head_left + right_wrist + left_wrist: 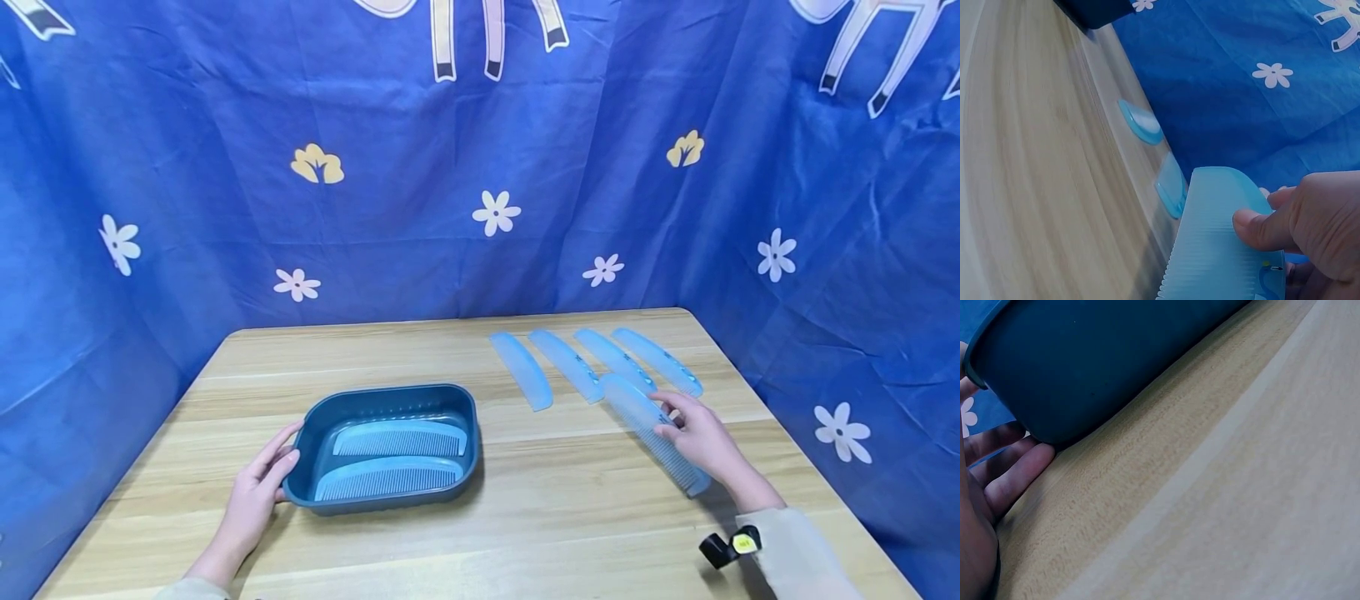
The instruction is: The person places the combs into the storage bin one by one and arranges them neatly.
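My right hand (701, 435) pinches a translucent light-blue comb (637, 414) by its spine, thumb on the near face in the right wrist view. This comb is tilted and held above the table, its teeth facing left. At the left, my left hand (255, 496) grips the end of a dark teal plastic basin (390, 502), with fingers at its rim and lower side. Two blue combs lie side by side in the basin: a back comb (405, 435) and a front comb (386, 477). The left wrist view shows the fingers (1022, 478) touching the basin's bottom edge.
Several more light-blue combs lie in a slanted row at the back right: a leftmost comb (522, 371), then others up to the far right comb (657, 360). The wooden table (540, 533) is bordered by a blue patterned cloth (405, 208) behind and at both sides.
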Motion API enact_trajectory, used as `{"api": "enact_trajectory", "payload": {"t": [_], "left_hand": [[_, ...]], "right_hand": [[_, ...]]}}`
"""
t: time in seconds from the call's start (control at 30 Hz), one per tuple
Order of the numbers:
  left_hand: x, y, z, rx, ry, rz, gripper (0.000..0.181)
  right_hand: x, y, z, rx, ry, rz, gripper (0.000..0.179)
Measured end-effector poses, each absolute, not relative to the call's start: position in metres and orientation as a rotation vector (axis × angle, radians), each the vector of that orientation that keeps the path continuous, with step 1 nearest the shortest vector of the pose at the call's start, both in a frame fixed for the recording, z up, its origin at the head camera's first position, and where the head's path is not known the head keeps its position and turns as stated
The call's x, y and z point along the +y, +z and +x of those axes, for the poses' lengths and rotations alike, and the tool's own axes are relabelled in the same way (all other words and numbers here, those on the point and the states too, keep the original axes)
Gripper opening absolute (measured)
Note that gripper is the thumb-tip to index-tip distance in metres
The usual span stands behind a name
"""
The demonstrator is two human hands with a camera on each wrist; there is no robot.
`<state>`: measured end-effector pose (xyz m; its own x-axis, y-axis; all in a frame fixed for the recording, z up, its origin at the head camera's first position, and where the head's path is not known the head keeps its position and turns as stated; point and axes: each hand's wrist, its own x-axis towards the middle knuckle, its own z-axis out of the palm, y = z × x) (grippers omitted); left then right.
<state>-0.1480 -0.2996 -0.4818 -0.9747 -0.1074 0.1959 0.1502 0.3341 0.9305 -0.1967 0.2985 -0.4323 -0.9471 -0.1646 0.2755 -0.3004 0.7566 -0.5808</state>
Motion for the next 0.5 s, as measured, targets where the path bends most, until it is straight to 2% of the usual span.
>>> {"api": "enact_trajectory", "payload": {"t": [0.5], "left_hand": [[-0.300,-0.481,-0.148,-2.355,-1.711,-0.057,0.044]], "right_hand": [[0.281,-0.426,-0.197,-2.710,0.981,0.433,0.046]]}}
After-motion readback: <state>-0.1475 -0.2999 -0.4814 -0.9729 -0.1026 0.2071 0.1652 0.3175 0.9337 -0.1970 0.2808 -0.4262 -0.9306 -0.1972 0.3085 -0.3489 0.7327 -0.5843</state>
